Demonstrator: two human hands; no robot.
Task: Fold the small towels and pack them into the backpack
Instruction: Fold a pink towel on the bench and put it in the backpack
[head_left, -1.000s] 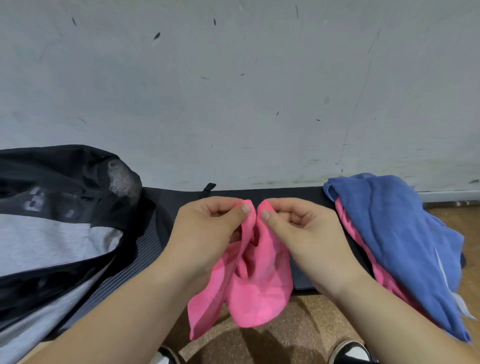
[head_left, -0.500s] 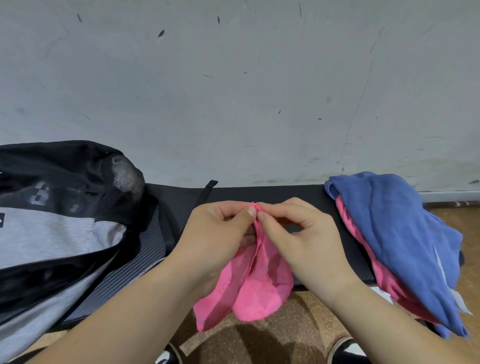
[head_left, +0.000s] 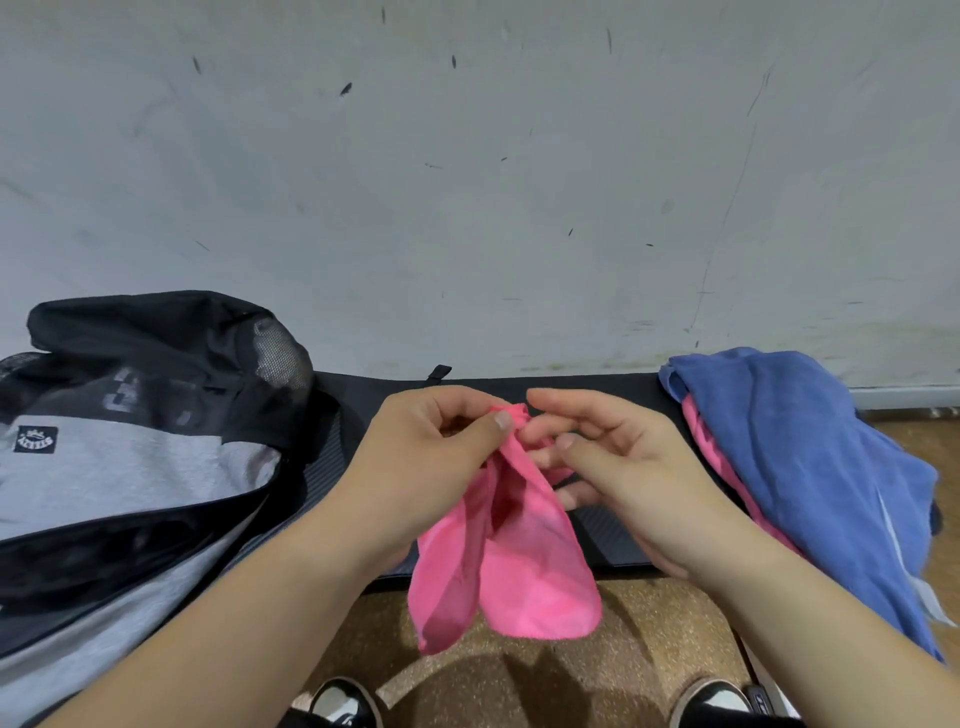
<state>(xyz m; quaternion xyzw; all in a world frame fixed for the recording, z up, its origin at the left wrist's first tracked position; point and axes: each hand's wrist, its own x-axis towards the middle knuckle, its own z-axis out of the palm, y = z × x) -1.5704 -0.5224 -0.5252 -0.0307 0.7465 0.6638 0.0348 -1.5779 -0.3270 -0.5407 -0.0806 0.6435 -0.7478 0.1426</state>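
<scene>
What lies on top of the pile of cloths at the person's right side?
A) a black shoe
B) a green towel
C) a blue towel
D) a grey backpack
C: the blue towel covers the pile, and only an edge of the lower pink towel shows beneath it.

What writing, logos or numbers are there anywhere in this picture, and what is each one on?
Small dark patch on the grey panel of the backpack: white letters under a crown-like mark, too blurred to read.
Large pale blocky marks on the backpack's black top: blurred, unreadable.
Pink towel, blue towel, wall: no text seen.
</scene>
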